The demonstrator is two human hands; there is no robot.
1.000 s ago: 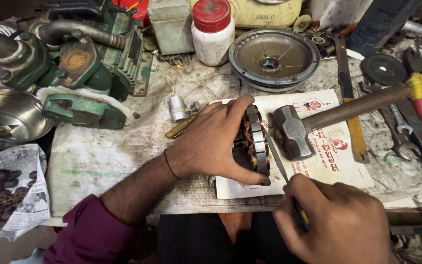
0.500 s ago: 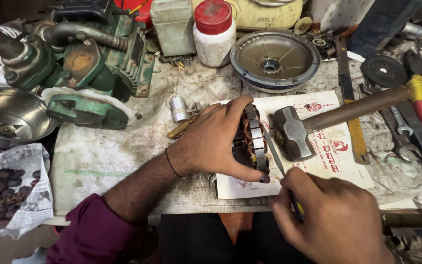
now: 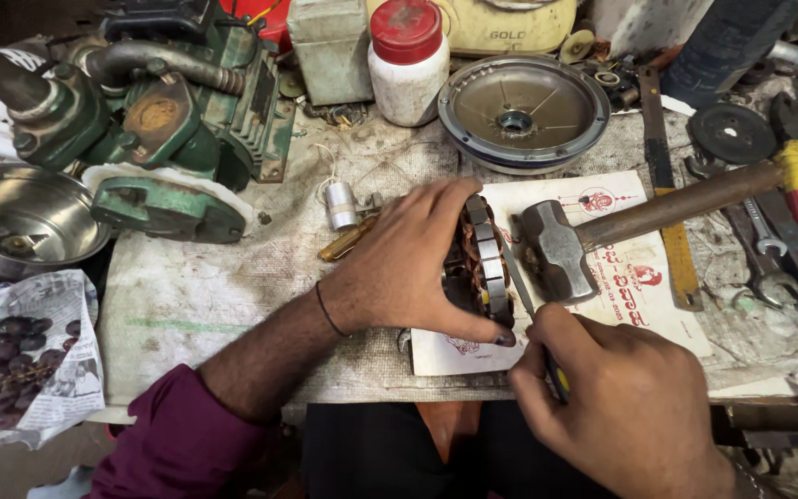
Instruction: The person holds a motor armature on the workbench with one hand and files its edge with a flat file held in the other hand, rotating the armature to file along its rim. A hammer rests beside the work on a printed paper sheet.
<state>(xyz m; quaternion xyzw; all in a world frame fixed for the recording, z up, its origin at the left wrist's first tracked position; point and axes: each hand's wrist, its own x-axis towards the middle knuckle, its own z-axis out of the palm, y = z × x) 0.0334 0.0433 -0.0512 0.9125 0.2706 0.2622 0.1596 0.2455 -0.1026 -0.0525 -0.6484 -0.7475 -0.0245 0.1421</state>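
Surface (image 3: 205,305) fills the frame, with a green pump (image 3: 154,120) at upper left. At centre, the left hand (image 3: 399,268) has its grip closed around a motor stator (image 3: 482,263) standing on edge on a printed card (image 3: 630,296). At lower right, the right hand (image 3: 625,407) pinches a screwdriver (image 3: 521,291) against the stator. Beside it lies a hammer (image 3: 556,248).

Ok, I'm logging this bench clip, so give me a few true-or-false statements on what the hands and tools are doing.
1. The left hand grips a motor stator. True.
2. The right hand holds the hammer. False: it holds a thin screwdriver; the hammer lies on the paper.
3. The screwdriver tip points at the stator. True.
4. The jar has a blue lid. False: red.
5. The steel bowl sits right of the hammer. False: far left.
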